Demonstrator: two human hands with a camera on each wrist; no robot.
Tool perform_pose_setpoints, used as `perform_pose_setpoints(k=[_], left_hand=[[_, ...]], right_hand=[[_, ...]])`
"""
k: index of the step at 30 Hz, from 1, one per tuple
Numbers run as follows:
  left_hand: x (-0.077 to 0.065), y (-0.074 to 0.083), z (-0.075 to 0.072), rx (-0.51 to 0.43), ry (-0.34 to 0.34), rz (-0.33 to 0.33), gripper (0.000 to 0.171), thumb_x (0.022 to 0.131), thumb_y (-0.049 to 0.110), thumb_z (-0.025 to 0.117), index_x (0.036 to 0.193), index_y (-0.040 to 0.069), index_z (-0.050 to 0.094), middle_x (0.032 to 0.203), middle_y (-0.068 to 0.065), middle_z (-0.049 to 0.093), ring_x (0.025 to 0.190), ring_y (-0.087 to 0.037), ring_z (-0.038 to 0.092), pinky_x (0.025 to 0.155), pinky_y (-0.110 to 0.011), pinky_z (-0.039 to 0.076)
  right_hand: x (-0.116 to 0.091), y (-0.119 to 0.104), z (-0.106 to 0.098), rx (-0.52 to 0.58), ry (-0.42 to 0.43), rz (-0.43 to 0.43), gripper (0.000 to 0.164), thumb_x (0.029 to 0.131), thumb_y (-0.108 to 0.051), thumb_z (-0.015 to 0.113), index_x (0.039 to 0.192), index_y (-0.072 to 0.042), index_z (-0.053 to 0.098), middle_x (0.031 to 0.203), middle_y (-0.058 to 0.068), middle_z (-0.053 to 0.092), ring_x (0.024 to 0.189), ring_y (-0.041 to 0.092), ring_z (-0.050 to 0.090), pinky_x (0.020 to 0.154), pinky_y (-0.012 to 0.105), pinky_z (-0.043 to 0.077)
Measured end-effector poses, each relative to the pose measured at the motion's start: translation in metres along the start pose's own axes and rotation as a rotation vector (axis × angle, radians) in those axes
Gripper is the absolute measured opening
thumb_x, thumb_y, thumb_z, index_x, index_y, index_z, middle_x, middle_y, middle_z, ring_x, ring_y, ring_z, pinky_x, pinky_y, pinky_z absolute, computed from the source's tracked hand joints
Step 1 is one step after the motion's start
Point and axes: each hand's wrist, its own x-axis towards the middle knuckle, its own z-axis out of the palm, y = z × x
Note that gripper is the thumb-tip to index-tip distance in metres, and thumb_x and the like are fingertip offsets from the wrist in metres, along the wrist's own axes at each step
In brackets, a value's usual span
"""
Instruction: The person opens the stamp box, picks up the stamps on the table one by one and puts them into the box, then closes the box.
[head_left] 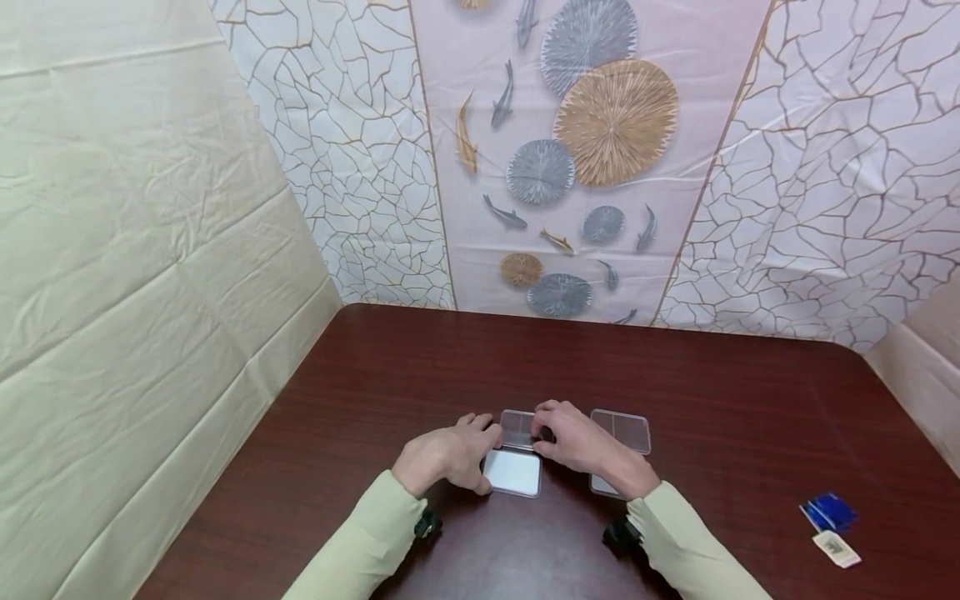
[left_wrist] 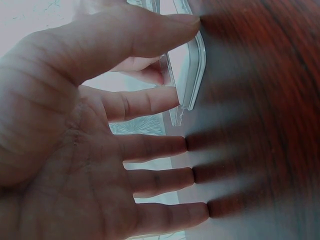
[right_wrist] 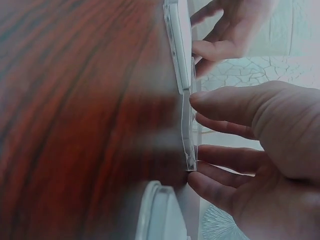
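- The first case, a clear box lying opened out on the worktop (head_left: 420, 375), is placed between the two hands; its white-filled base (head_left: 512, 472) is set at six o'clock from its clear lid (head_left: 516, 429).
- The left hand (head_left: 450, 454) is set at nine o'clock of the base, spread wide with straight fingers; the base is flanked by thumb and index finger, and the other fingertips are brought down to the worktop.
- The clear lid is held at its three o'clock edge by the right hand (head_left: 577, 437), thumb and curled fingers set narrowly around it.
- The step in hand is judged to be handling of the lid while the base is steadied; whether the lid is raised or being laid flat cannot be told.
- For the next move, a firm hold on the base and an even grip on the lid seem called for, so that the joint is not strained.
- At three o'clock, a second case (head_left: 630, 429) is left open, partly hidden by the right forearm; farther out, blue packets (head_left: 831, 510) are seen, with a cream card (head_left: 837, 550) at their six o'clock.
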Motion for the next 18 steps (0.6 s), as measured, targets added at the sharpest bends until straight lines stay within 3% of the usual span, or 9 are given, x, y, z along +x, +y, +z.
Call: perform_pose_setpoints(k=[3, 10, 18], left_hand=[[-0.002, -0.001, 0.0, -0.011, -0.006, -0.005, 0.049, 0.079, 0.039, 0.08, 0.116, 0.024, 0.051, 0.149, -0.002, 0.04, 0.146, -0.029, 0.031, 0.107, -0.041, 0.042], [-0.005, -0.003, 0.001, -0.016, -0.013, -0.018, 0.049, 0.079, 0.038, 0.08, 0.116, 0.024, 0.051, 0.148, -0.001, 0.04, 0.146, -0.028, 0.031, 0.104, -0.04, 0.043], [-0.001, -0.002, 0.001, -0.021, 0.009, 0.005, 0.049, 0.078, 0.037, 0.08, 0.116, 0.024, 0.051, 0.142, 0.0, 0.044, 0.145, -0.028, 0.033, 0.1, -0.037, 0.045]], right_hand=[[0.0, -0.003, -0.001, -0.007, -0.02, 0.0, 0.004, 0.088, -0.013, 0.072, 0.089, -0.013, 0.067, 0.129, 0.017, 0.059, 0.117, 0.036, 0.055, 0.092, 0.045, 0.048], [-0.003, -0.008, -0.006, -0.001, -0.088, 0.0, 0.015, 0.088, -0.014, 0.071, 0.102, -0.008, 0.068, 0.139, 0.024, 0.052, 0.125, 0.041, 0.051, 0.092, 0.047, 0.048], [-0.012, -0.011, -0.017, -0.001, -0.07, 0.041, 0.018, 0.089, -0.02, 0.071, 0.104, -0.011, 0.067, 0.134, 0.018, 0.055, 0.121, 0.035, 0.052, 0.089, 0.045, 0.048]])
